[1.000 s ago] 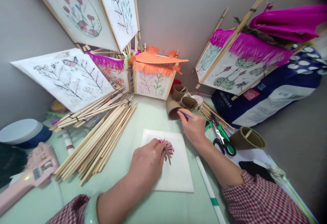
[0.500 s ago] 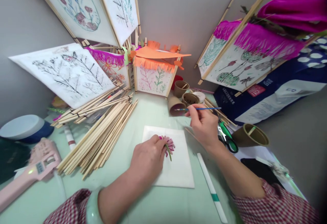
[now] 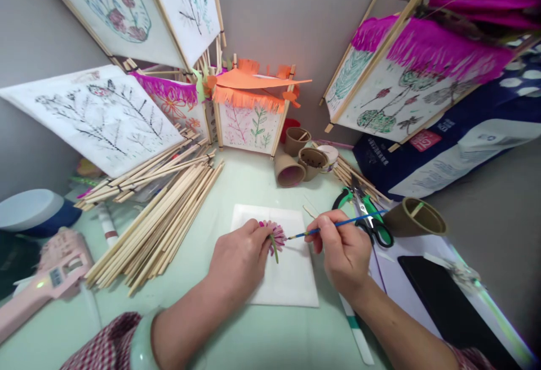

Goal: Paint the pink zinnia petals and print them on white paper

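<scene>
My left hand [image 3: 237, 252] pinches a pink flower [image 3: 274, 230] with a short green stem, holding it over a square white sheet [image 3: 291, 285]. Between the fingers of my right hand [image 3: 344, 249] is a thin blue paintbrush [image 3: 350, 221]. Its bristle tip meets or nearly meets the flower's right-hand petals; whether they touch I cannot tell. Beyond the sheet, a brown cup [image 3: 290, 172] lies tipped with its mouth toward me and pink colour inside. Partly under my right forearm lies a white stick with a green band [image 3: 358, 336].
Wooden sticks [image 3: 164, 229] are heaped at the left, near a pink glue gun [image 3: 54, 285]. Scissors [image 3: 374, 218] and another brown cup [image 3: 416, 218] are at the right. Paper lanterns with painted plants, one orange-trimmed [image 3: 251, 125], stand at the back.
My right hand has drawn the paintbrush back from the tipped cup, down to the flower's edge. My left hand still pinches the flower. The whole view has shifted slightly.
</scene>
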A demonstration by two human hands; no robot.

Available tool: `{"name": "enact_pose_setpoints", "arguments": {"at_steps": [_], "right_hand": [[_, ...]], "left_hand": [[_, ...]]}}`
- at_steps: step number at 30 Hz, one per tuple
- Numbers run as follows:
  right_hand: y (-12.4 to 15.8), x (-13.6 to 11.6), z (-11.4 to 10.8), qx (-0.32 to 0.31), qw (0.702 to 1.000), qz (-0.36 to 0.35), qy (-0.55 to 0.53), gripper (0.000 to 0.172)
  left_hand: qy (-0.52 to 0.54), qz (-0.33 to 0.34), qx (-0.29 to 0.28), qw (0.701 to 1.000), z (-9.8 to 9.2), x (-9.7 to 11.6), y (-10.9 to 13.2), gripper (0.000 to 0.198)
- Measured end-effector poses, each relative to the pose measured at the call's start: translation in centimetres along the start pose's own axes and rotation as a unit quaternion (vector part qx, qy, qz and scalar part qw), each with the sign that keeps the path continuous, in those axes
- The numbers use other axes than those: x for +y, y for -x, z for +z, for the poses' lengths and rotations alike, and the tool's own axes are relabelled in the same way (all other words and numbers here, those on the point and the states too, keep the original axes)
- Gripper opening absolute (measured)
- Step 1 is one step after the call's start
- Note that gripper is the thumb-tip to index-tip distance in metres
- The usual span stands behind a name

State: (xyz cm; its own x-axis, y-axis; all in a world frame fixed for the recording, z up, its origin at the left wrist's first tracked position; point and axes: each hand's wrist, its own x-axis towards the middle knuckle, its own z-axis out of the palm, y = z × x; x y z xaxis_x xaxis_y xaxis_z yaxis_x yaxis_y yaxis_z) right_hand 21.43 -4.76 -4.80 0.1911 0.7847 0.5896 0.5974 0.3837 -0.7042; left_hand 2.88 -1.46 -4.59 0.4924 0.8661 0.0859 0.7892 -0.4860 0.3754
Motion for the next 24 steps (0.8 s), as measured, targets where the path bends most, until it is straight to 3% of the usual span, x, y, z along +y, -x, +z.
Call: {"name": "enact_pose_setpoints", "arguments": {"at_steps": [15, 24], "right_hand": [[-0.44, 0.20, 0.10, -0.028, 0.988, -0.118, 0.094, 0.035], [-0.40, 0.08, -0.30, -0.028, 0.982, -0.135, 0.131, 0.032]], "left_hand": [[-0.005, 0.000, -0.002, 1.000, -0.04, -0.01, 0.04, 0.029], [0.003, -0.005, -0.001, 1.000, -0.15, 0.11, -0.16, 0.028]]}}
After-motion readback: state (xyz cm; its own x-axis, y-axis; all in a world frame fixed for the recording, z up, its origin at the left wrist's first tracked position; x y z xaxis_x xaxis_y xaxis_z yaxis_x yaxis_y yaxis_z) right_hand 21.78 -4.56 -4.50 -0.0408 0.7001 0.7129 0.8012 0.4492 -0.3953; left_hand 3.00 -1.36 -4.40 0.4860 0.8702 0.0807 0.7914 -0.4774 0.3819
